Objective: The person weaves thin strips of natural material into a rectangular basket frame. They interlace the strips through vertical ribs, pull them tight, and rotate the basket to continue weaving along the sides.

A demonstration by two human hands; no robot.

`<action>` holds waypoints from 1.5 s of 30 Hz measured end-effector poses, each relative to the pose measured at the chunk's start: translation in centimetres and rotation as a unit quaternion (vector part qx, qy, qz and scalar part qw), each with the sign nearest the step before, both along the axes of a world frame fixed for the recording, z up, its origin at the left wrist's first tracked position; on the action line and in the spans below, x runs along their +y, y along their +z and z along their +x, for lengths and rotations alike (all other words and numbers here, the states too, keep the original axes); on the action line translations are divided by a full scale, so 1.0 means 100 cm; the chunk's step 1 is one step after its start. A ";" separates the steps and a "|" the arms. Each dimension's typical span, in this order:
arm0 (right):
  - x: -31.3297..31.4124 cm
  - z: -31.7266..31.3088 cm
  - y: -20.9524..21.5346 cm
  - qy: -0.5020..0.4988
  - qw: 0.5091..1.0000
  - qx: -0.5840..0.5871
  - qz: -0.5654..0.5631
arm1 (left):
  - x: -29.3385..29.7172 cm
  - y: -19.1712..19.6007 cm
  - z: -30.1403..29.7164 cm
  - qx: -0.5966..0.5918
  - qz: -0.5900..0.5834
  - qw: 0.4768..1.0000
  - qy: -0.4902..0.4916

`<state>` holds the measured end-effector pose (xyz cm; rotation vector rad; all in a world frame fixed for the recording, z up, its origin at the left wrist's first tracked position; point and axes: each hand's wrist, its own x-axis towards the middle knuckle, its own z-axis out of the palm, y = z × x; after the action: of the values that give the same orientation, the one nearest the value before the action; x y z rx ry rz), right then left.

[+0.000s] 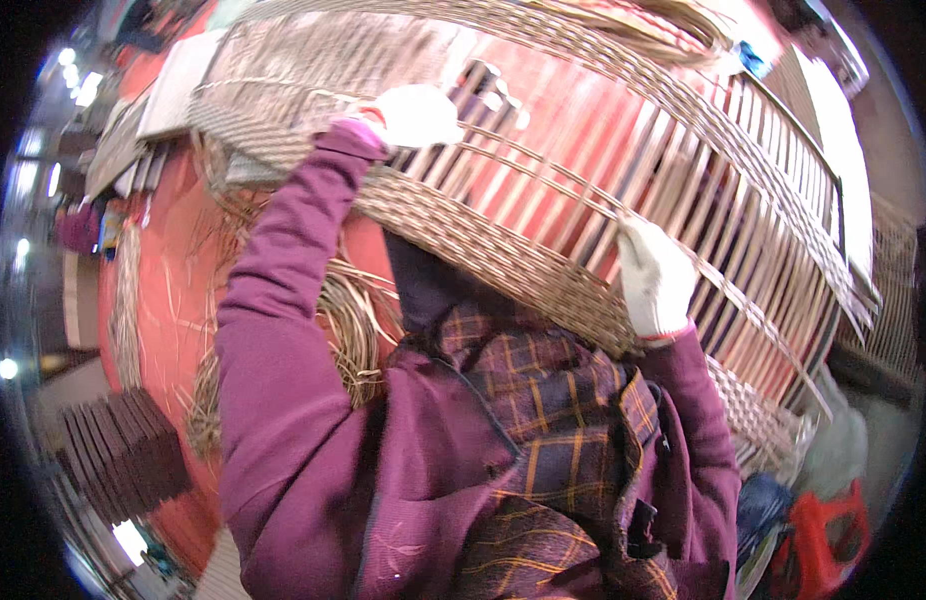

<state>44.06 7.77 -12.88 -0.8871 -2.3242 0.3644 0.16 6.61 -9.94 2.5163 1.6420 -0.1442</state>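
Observation:
A large woven panel [503, 255] lies before me, with thin pale slats crossing between two braided bands. A pair of long cane-like strands [543, 172] runs across the slats from one hand to the other. In a white glove, my left hand [415, 115] is closed at the left part of these strands; overexposure washes out its fingers. My right hand [655, 275], also in a white glove, pinches the strands near the panel's middle right, just above the near braided band. Beyond it the strands continue toward the lower right over the slats.
Loose coils of strands [348, 325] lie on the red surface [168, 270] at left, below the panel. Another coil [663, 25] sits past its far edge. A stack of dark slabs [123, 450] stands lower left. At lower right are a red plastic item [823, 540] and a pale bag [838, 440].

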 end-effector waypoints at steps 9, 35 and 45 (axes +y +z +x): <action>-0.004 -0.026 0.039 0.034 0.996 0.052 -0.061 | -0.099 -0.002 -0.098 -0.165 0.298 0.855 0.391; 0.012 -0.154 0.025 0.065 0.992 -0.081 -0.068 | -0.052 -0.013 -0.133 -0.079 0.298 0.900 0.309; 0.012 -0.154 0.031 0.046 0.973 -0.014 -0.227 | -0.074 -0.013 -0.153 -0.209 0.137 0.945 0.211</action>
<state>28.61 8.94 -9.78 -0.9971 -2.3521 0.9576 -15.18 -0.77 -11.22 2.0834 2.0527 0.6541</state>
